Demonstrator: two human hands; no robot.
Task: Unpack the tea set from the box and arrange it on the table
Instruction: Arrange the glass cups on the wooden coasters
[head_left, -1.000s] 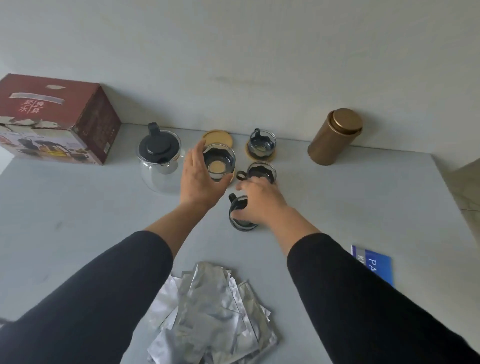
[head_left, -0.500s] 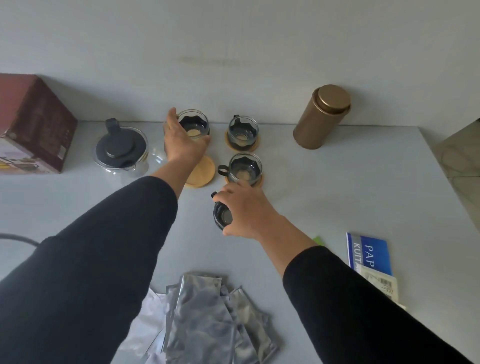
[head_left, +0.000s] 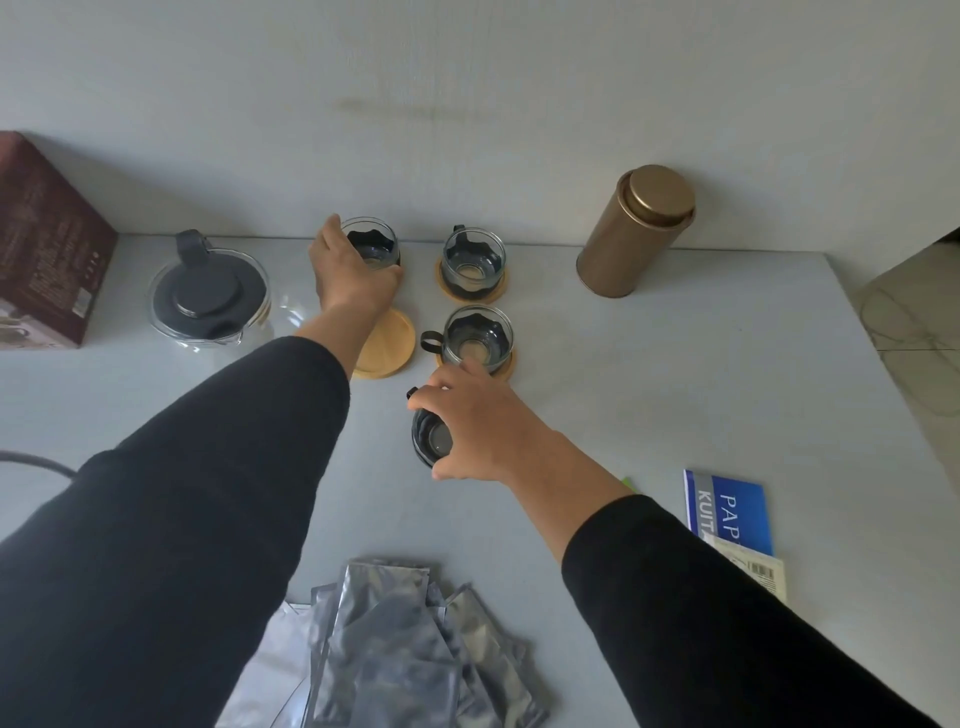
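Observation:
My left hand (head_left: 350, 273) grips a glass cup with a black holder (head_left: 375, 247) at the back of the table, beyond a bare wooden coaster (head_left: 387, 345). My right hand (head_left: 475, 423) holds another glass cup (head_left: 430, 437) from above, nearer to me. Two more cups stand on wooden coasters: one at the back (head_left: 474, 262), one in the middle (head_left: 480, 338). A glass teapot with a dark lid (head_left: 208, 296) sits to the left. The dark red box (head_left: 44, 244) stands at the far left.
A gold tin canister (head_left: 636, 231) stands at the back right by the wall. Several silver foil pouches (head_left: 395, 649) lie near me. A blue booklet (head_left: 732, 512) and a paper slip lie at the right. The table's right edge (head_left: 893, 374) drops to the floor.
My left hand has carried its cup off the coaster to the back of the table, leaving the coaster bare. My right hand stays on the near cup. The view shifted right.

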